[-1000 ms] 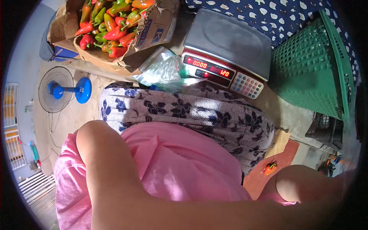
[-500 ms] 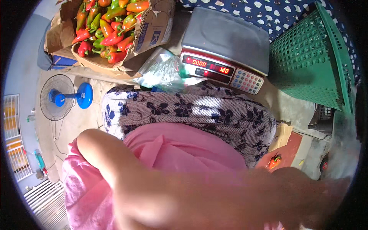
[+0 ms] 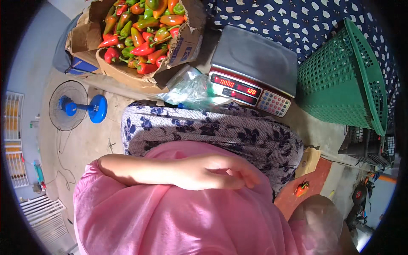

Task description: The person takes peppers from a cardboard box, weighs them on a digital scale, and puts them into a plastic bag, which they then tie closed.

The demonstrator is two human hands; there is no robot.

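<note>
My left hand [image 3: 221,171] lies across the front of my pink shirt [image 3: 182,216], its fingers loosely bent and the thumb apart from them. Nothing shows in it. Of my right arm [image 3: 318,214] only a part appears at the lower right, while the hand is out of sight. Patterned cloth with dark flowers [image 3: 208,126] covers my lap. Beyond my knees stands a digital scale [image 3: 255,57] with a bare grey platform and a lit red display. To its left, red, orange and green peppers [image 3: 142,36] fill an open cardboard box [image 3: 185,49].
Crumpled clear plastic bags [image 3: 189,89] lie between box and scale. A green perforated basket [image 3: 335,80] leans at the right, before dark blue patterned cloth [image 3: 276,15]. A blue fan [image 3: 97,109] stands at left. One pepper [image 3: 302,189] rests on a red surface [image 3: 314,176] at right.
My left arm, earlier blurred and stretched toward the lower right, has drawn back across my front. The view has shifted slightly, so box and scale sit lower. The scale's platform stays bare.
</note>
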